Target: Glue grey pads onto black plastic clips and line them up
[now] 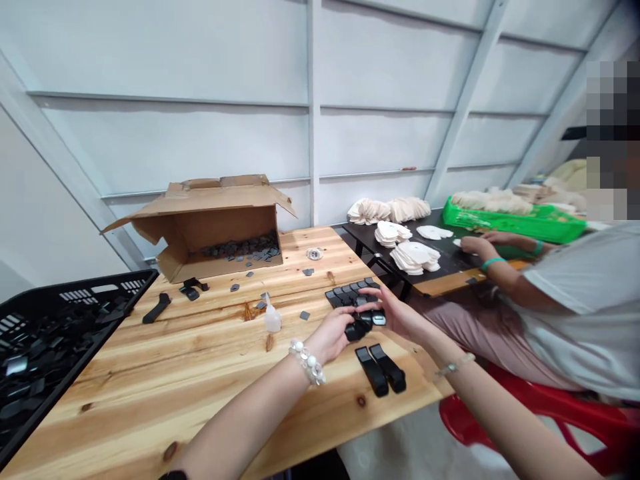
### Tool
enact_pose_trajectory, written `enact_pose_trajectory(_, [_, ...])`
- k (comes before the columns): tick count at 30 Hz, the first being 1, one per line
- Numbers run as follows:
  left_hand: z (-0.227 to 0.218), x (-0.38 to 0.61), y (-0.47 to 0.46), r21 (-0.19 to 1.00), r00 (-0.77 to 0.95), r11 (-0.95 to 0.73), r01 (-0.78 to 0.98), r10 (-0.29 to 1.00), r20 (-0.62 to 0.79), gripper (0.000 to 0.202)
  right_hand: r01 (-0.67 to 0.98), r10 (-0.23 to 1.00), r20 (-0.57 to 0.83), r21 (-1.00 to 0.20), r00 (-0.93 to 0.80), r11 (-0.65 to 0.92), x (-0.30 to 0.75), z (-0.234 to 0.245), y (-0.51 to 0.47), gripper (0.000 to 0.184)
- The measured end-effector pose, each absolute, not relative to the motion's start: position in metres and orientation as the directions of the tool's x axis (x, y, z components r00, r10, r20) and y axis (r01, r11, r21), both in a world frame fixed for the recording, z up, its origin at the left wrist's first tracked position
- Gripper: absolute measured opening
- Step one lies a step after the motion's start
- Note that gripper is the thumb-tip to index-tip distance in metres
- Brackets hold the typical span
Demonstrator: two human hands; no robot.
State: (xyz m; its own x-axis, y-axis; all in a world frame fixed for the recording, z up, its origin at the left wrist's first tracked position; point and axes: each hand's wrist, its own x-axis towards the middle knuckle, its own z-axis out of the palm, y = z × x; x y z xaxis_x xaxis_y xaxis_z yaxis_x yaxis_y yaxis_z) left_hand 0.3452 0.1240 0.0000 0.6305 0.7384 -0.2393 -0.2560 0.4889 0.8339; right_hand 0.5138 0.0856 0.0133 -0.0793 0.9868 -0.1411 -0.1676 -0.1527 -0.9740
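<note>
Left hand (330, 337): fingers clenched on black plastic clip (361, 325). Right hand (397, 313): fingers curled over same clip, steadying it. Two black straps (380, 371) side by side on pine table (150, 373), near, within easy reach. Dark tiles (347, 297) in tight rows just beyond. Far left: cardboard box (225, 227) holding loose gray tabs (240, 248).

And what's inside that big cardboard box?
The open cardboard box has a heap of small dark grey flat pieces lying at the bottom. Its front wall hides part of the bottom, and I can't see what's under the heap.
</note>
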Motion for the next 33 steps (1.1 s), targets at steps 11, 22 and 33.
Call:
enact_pose_trajectory(11, [0.026,0.198,0.02,0.845,0.554,0.377,-0.378,0.824,-0.12,0.02,-0.102,0.913,0.148,-0.988,-0.381,0.118,0.394,0.035,0.007,0.057])
enact_pose_trajectory(22, [-0.068,-0.018,-0.162,0.96,-0.279,0.255,-0.111,0.92,-0.277,0.035,0.001,0.341,0.018,-0.998,-0.94,0.055,0.143,-0.022,-0.057,0.051])
enact_pose_trajectory(33, [-0.152,-0.133,-0.215,0.828,-0.691,0.535,0.169,0.663,-0.287,0.075,0.309,0.118,-0.299,-0.948,-0.947,0.078,0.048,-0.069,-0.051,0.09])
